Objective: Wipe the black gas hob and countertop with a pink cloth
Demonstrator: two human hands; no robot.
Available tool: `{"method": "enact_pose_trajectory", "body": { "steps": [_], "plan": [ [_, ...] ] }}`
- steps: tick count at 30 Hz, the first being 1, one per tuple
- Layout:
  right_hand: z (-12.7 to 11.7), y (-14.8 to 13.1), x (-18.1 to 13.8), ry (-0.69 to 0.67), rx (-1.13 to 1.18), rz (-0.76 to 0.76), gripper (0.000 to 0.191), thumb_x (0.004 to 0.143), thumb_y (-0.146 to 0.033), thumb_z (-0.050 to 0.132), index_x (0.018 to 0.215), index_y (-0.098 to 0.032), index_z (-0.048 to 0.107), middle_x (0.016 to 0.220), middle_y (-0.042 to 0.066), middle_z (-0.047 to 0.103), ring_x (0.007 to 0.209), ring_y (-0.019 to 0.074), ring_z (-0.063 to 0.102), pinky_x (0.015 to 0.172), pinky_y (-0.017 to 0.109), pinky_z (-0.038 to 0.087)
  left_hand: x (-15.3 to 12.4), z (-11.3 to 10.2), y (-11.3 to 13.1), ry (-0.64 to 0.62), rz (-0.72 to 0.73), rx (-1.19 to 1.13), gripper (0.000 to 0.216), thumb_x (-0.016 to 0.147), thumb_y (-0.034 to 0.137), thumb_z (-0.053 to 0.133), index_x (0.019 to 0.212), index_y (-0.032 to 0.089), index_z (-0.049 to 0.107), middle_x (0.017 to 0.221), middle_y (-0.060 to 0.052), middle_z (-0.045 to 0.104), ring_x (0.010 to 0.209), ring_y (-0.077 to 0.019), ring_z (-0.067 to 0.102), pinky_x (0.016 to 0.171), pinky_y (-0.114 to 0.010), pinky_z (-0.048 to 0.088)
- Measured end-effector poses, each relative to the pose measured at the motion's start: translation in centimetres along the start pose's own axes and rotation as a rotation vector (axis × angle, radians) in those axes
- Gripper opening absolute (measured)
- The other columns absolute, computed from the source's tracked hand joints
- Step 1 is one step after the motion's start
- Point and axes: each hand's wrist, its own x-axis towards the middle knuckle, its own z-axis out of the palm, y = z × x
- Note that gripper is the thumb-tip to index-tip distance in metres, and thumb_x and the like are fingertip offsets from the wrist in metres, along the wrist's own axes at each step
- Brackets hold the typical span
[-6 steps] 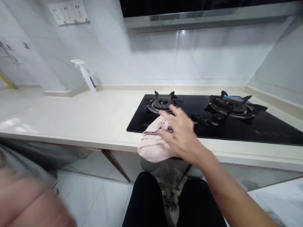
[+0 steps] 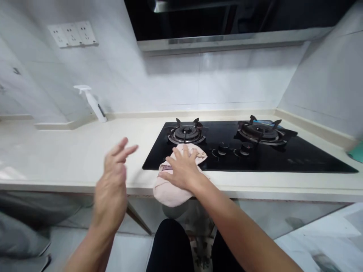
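Note:
A pale pink cloth (image 2: 171, 192) lies bunched over the front left corner area of the black gas stove (image 2: 227, 160) and hangs past the counter's front edge. My right hand (image 2: 183, 168) rests flat on top of it, fingers spread. To the left, my left hand (image 2: 113, 177) is raised in front of the counter, holding nothing, its fingers stretched and apart. The left burner (image 2: 185, 133) stands just behind the cloth. Two control knobs (image 2: 223, 148) sit to the right of my right hand.
A white spray bottle (image 2: 95, 105) leans near the wall at the back left of the cream countertop (image 2: 136, 134). Above the stove hangs a black range hood (image 2: 198, 22). The right burner (image 2: 263, 133) has raised pan supports. A green object (image 2: 356, 152) shows at the right edge.
My left hand has come up from the blurred lower left to beside the cloth. My right hand has settled flat onto the cloth. The view has tilted up and shifted right.

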Motion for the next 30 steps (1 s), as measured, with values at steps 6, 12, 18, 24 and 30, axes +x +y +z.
{"method": "enact_pose_trajectory", "body": {
  "steps": [6, 12, 18, 24, 30],
  "plan": [
    [-1.0, 4.3, 0.2, 0.001, 0.008, -0.03, 0.072, 0.091, -0.077, 0.053, 0.146, -0.032, 0.057, 0.171, 0.01, 0.023, 0.155, 0.046, 0.013, 0.12, 0.069, 0.012, 1.4, 4.4, -4.8, -0.134, -0.114, 0.176, 0.046, 0.101, 0.057, 0.044, 0.121, 0.028, 0.072, 0.151, -0.012, 0.051, 0.148, -0.0366, 0.037, 0.119, -0.069, 0.028],
    [-2.6, 8.8, -6.9, 0.172, -0.037, -0.075, 0.045, 0.097, -0.059, 0.058, 0.134, -0.032, 0.065, 0.161, 0.008, 0.043, 0.146, 0.0343, 0.036, 0.12, 0.06, 0.024, 2.5, 5.8, -7.6, -0.177, -0.062, 0.422, 0.043, 0.1, 0.048, 0.044, 0.121, 0.026, 0.074, 0.147, -0.017, 0.055, 0.141, -0.0384, 0.045, 0.111, -0.065, 0.037],
    [-4.0, 16.5, -15.3, 0.306, -0.125, 0.019, 0.04, 0.096, -0.052, 0.06, 0.132, -0.036, 0.067, 0.148, 0.009, 0.058, 0.136, 0.0336, 0.049, 0.113, 0.057, 0.036, 3.2, 7.1, -8.8, -0.312, -0.082, 0.521, 0.044, 0.098, 0.049, 0.045, 0.124, 0.026, 0.073, 0.146, -0.015, 0.057, 0.139, -0.0369, 0.048, 0.108, -0.059, 0.041],
    [-6.3, 29.8, -19.4, 0.388, -0.246, 0.318, 0.051, 0.098, -0.059, 0.044, 0.14, -0.034, 0.058, 0.156, 0.007, 0.05, 0.141, 0.0326, 0.046, 0.114, 0.053, 0.037, 2.5, 6.9, -8.7, -0.375, -0.038, 0.533, 0.054, 0.099, 0.055, 0.04, 0.136, 0.026, 0.066, 0.146, -0.014, 0.058, 0.139, -0.0344, 0.049, 0.111, -0.056, 0.038],
    [-8.6, 36.8, -18.5, 0.561, -0.286, 0.77, 0.092, 0.091, -0.079, 0.037, 0.154, -0.012, 0.043, 0.162, 0.03, 0.032, 0.149, 0.0481, 0.031, 0.113, 0.061, 0.032, 2.7, 6.8, -8.6, -0.38, -0.093, 0.552, 0.055, 0.099, 0.053, 0.041, 0.138, 0.023, 0.065, 0.143, -0.015, 0.062, 0.137, -0.0347, 0.052, 0.112, -0.057, 0.037]
  ]
}}
